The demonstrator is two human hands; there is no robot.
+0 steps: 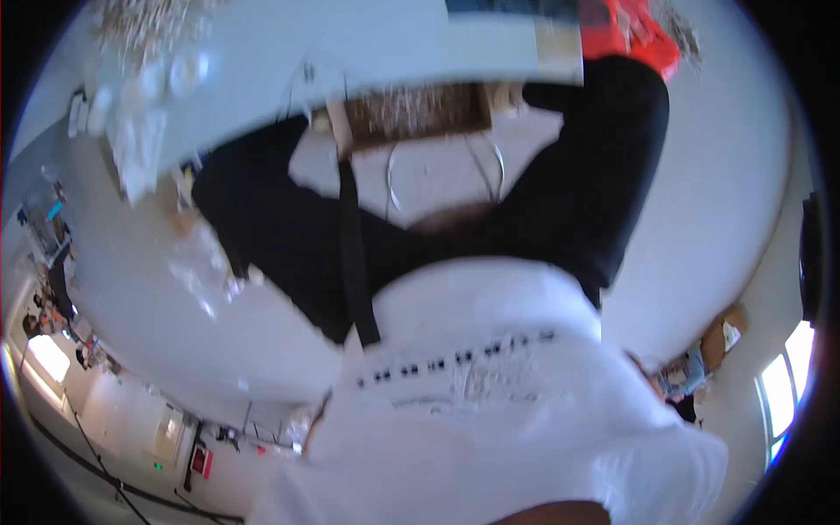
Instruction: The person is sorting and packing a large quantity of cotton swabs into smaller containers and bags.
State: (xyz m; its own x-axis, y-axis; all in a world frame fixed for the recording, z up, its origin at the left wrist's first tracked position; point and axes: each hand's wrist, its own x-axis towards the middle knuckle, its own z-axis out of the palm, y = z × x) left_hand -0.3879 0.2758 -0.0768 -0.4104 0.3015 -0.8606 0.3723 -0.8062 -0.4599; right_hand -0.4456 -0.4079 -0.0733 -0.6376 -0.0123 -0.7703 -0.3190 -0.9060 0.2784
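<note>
Background: pale floor fills most of the view, heavily motion-blurred; a white tabletop crosses the upper part, beyond both hands. Lower edge of the view shows distant room detail, with a bright window far out past the right elbow and other people small and indistinct near it. Own torso in a white shirt takes up the lower middle; both forearms are in black sleeves and rise toward the table. Object in hand: a shallow brown box with speckled contents, held level between the two hands, just under the near edge of the tabletop. Left hand lies against the box's left end, touching it; fingers smear into one pale shape, so how far they are closed cannot be told. Right hand sits at the box's right end, mostly hidden by sleeve and blur (contact looks likely, grip cannot be told). Thin metal hoops hang below the box, between the forearms. A black strap runs down from the left hand toward the shirt. An orange-red object lies on the table just beyond the right wrist. Pale cluttered items sit well out to the left of the left elbow, too blurred to identify.
</note>
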